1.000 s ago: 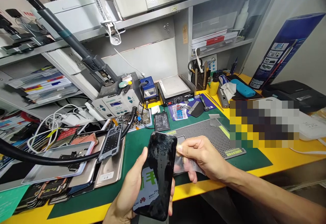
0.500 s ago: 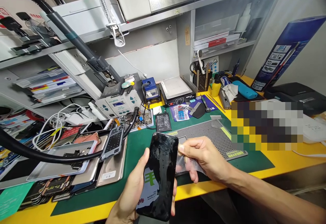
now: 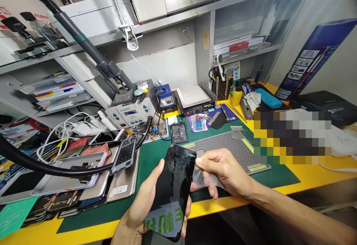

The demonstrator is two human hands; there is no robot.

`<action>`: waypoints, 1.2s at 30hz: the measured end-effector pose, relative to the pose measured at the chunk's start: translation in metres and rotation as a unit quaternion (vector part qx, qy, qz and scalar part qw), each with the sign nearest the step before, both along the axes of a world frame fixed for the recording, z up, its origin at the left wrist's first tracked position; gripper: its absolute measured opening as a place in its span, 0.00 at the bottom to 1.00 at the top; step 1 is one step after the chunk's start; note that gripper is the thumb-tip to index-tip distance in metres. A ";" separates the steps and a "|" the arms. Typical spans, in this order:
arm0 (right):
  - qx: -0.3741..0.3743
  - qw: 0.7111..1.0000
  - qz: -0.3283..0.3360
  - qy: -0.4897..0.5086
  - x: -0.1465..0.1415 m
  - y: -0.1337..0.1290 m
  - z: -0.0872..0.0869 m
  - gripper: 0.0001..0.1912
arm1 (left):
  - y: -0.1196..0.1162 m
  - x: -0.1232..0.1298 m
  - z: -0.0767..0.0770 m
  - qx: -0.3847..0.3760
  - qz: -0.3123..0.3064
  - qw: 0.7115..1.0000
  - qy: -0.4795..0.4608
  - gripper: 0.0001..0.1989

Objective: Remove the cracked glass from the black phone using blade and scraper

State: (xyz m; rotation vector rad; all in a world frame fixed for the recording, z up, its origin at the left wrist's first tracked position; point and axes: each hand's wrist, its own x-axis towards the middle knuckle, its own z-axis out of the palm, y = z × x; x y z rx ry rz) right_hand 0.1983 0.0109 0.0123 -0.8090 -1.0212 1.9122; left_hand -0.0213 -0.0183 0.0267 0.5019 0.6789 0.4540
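Note:
A black phone (image 3: pixel 178 180) rests tilted in my left hand (image 3: pixel 143 200), thumb along its left edge and fingertips round the right edge. Smudges mark the top of its glossy screen, and green characters show as a reflection near the bottom. My right hand (image 3: pixel 223 170) pinches a thin clear film (image 3: pixel 202 178) beside the phone's upper right corner; the film hangs over the fingers. Behind the hands lies a grey perforated mat (image 3: pixel 237 150) on the green work mat (image 3: pixel 156 163). A black battery (image 3: pixel 179 132) is just beyond the phone's top.
Stacked phones and a white tray (image 3: pixel 52 174) fill the left, under a black hose (image 3: pixel 69 172). At the back stand a grey soldering station (image 3: pixel 129 115) and a flat heating plate (image 3: pixel 193 96). A yellow bottle (image 3: pixel 236 95) and a blue case (image 3: pixel 267 98) are at right.
The phone has turned slightly in my left hand, and the reflection on its screen has shifted to larger green characters. My right hand keeps its pinch on the film, nearly unmoved.

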 end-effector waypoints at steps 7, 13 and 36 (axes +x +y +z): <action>0.000 1.000 -0.004 -0.008 0.001 0.001 0.000 0.19 | -0.001 0.001 0.002 0.013 0.001 1.000 -0.004 0.46; -0.001 1.000 -0.005 -0.016 0.001 0.001 0.000 0.20 | -0.002 -0.001 0.000 0.006 0.010 1.000 0.002 0.46; 0.000 1.000 -0.010 -0.006 0.001 0.000 0.000 0.23 | 0.001 -0.004 -0.001 -0.005 -0.007 1.000 0.007 0.49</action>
